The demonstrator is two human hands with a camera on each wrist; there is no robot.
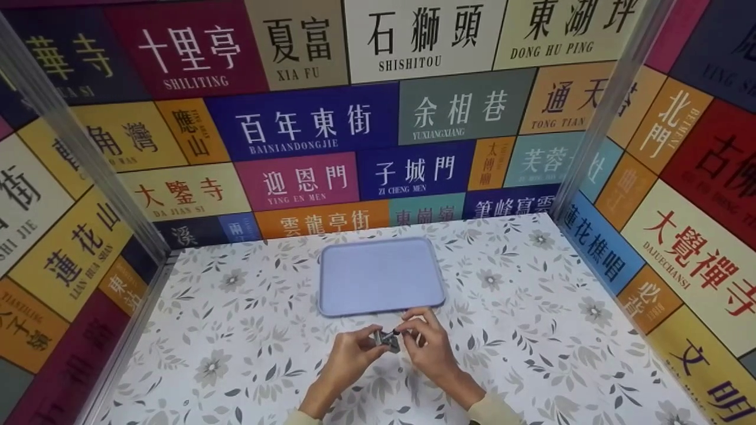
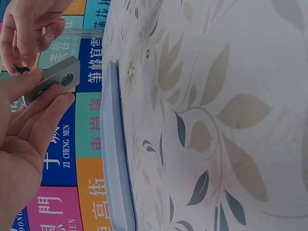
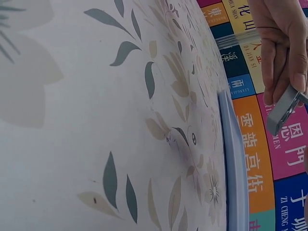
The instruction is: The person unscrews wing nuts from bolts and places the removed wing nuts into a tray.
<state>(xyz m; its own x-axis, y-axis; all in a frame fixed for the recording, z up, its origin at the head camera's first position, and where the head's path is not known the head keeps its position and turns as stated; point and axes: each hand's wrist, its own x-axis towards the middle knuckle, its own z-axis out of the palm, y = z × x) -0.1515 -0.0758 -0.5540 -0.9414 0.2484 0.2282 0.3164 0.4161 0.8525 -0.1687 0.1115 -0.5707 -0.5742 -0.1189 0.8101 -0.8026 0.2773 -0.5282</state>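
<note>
My left hand grips a small grey metal block between thumb and fingers, above the table in front of the tray. A round hole shows in the block's flat face in the left wrist view. In the right wrist view, a threaded screw stands at the block, beside the left thumb. My right hand pinches the small dark end of the screw with its fingertips, close to the block. Most of the screw is hidden by fingers.
Beyond the hands, a light blue tray lies flat on the table, which has a leaf-and-flower cover. Panels with coloured signs enclose the table at the back and both sides.
</note>
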